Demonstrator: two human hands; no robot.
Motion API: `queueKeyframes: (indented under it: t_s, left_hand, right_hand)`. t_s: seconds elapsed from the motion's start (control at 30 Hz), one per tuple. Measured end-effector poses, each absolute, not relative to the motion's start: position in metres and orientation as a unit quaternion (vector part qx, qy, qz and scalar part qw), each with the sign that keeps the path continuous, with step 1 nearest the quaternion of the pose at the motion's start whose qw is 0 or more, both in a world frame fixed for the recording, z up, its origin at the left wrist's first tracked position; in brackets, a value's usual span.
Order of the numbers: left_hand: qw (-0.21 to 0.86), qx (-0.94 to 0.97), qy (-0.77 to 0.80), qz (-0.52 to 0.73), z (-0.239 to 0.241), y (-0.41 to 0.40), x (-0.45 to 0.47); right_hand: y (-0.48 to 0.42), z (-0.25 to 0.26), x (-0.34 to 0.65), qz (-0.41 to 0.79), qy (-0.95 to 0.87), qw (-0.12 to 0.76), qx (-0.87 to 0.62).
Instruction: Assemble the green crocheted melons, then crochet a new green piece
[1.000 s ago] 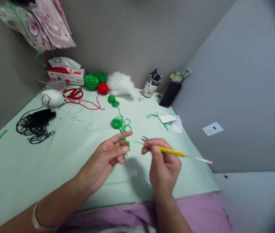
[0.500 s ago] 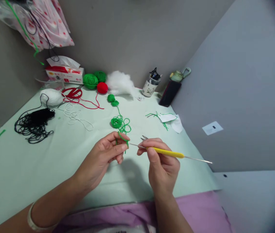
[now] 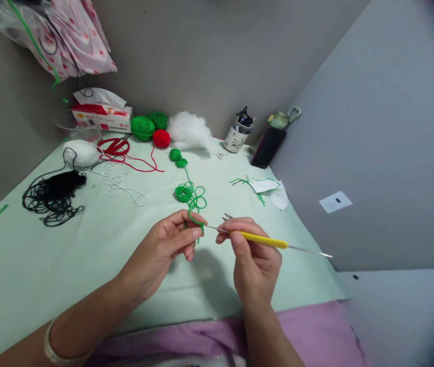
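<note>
Above the pale green worktop [image 3: 86,255], the left hand [image 3: 167,239] pinches green yarn [image 3: 202,229] between closed fingers; the right hand [image 3: 257,262], fingers closed, grips a yellow-handled crochet hook [image 3: 264,239], tip at the yarn.

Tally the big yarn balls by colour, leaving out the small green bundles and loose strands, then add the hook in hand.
Green balls: 2
Red ball: 1
White ball: 1
Yellow-handled hook, in the right hand: 1
Total: 5
</note>
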State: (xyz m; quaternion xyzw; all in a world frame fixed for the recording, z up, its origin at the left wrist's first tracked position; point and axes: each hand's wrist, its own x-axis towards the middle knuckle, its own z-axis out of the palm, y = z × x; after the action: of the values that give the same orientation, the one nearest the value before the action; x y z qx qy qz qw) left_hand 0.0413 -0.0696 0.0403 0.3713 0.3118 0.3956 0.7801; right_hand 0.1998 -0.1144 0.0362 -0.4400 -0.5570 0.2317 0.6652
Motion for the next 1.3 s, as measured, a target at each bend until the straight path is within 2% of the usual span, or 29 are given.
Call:
queueKeyframes:
  t_s: [0.67,1.03,1.3]
  left_hand:
    - [0.755,0.406,0.342,0.386,0.0430,-0.0699,0.0404]
    - [0.717,0.458,0.355,0.387,0.0372,-0.0693,0.0403]
    - [0.736,0.431,0.334,0.401,0.0440,-0.0717,0.0431]
  right_hand:
    - [-0.1158,0.0368,0.2011,0.216,-0.578,0.646,-0.449]
    - [-0.1190,0.0361,0.2031,0.146,-0.657,0.593,-0.443]
    - [-0.1165,0.0318,0.2007,0.154,-0.643,0.601,-0.450]
